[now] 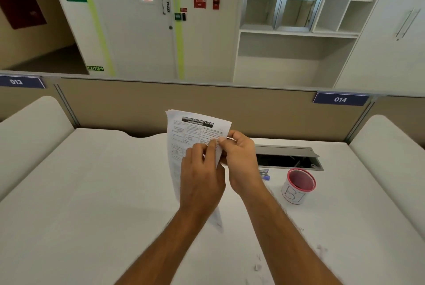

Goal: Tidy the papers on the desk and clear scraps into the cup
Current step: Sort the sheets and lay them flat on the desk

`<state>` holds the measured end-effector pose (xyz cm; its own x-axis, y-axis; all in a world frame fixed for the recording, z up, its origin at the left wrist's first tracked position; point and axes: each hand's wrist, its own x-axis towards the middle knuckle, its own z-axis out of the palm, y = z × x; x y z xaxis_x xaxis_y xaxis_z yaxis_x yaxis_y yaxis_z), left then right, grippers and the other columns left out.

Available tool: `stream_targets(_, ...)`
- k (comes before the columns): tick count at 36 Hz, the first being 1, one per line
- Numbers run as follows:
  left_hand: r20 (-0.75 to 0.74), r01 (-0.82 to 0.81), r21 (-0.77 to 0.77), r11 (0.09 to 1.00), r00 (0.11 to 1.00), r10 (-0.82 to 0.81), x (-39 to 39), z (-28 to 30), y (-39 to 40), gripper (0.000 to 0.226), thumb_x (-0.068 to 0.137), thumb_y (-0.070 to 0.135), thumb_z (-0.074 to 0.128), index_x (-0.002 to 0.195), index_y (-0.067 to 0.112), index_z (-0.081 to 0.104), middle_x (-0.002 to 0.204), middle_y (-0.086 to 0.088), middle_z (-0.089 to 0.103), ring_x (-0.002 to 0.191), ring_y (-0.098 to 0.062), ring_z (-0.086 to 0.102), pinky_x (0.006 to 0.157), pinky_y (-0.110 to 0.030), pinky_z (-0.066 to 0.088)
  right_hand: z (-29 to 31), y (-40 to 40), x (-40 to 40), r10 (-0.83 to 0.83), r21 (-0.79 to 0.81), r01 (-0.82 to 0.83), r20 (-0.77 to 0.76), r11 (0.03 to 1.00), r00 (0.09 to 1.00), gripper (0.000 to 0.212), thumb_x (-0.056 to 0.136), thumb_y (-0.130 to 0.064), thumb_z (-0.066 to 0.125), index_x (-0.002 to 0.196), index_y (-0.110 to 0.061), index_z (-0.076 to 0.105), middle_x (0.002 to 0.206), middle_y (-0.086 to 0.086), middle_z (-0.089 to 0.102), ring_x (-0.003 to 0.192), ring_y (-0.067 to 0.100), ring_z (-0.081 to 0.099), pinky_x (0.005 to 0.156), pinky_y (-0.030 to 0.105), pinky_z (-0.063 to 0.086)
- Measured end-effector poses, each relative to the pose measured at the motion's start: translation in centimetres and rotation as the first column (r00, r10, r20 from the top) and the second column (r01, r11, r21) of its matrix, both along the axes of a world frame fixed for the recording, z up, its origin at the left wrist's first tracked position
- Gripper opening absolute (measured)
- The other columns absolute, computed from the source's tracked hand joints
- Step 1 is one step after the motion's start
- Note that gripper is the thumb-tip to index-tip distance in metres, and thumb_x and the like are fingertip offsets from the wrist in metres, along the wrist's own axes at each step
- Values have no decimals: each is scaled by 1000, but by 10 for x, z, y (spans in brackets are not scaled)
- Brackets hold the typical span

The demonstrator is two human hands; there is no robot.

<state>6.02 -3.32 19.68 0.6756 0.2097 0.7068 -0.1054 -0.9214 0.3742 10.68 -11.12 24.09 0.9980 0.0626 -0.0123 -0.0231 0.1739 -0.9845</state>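
A stack of printed papers (184, 132) is held upright above the middle of the white desk (92, 192). My left hand (200, 176) grips its near side, thumb and fingers pinched on the sheets. My right hand (239, 160) holds the stack's right edge, fingers curled around it. The lower corner of the papers hangs down between my forearms. A white cup (296, 187) with a red rim and inside stands on the desk to the right of my hands. Small paper scraps (257, 266) lie on the desk near the front right.
An open grey cable hatch (289, 158) is set in the desk behind the cup. A small blue stapler (264, 173) lies just left of the cup, partly hidden by my right wrist. Beige partitions (138, 105) close off the desk's back and sides.
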Motion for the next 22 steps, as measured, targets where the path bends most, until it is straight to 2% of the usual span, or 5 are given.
stream_targets(4, 20, -17, 76, 997, 1000, 16, -12, -9, -3, 49, 84, 26, 74, 129, 10, 62, 112, -12, 64, 99, -27, 58, 91, -41, 53, 2, -6, -8, 36, 27, -36, -10, 999, 999, 15, 101, -19, 54, 101, -23, 68, 101, -7, 76, 95, 22, 75, 78, 34, 63)
stream_targets(9, 29, -22, 75, 997, 999, 19, -23, -20, -4, 56, 83, 24, 76, 134, 14, 56, 118, -12, 59, 104, -25, 53, 93, -41, 51, 4, -10, -19, 36, 53, -35, -31, 998, 999, 12, 101, -23, 56, 107, -20, 66, 105, -3, 75, 100, 28, 72, 84, 43, 62)
stream_targets(17, 16, 7, 84, 996, 1000, -9, -37, -28, -9, 66, 80, 23, 79, 137, 17, 47, 122, -14, 58, 106, -27, 53, 93, -43, 52, 8, -16, -34, 24, 39, -25, 26, 999, 999, 22, 94, -35, 65, 112, -22, 65, 104, -3, 76, 96, 25, 74, 78, 40, 63)
stream_targets(22, -21, 15, 53, 998, 1000, -14, -46, -27, -10, 69, 77, 20, 81, 137, 16, 47, 126, -15, 56, 108, -30, 53, 95, -47, 52, 10, -15, -37, -32, -25, 33, 31, 999, 999, 19, 98, -33, 60, 110, -20, 65, 102, -3, 76, 95, 25, 74, 77, 41, 64)
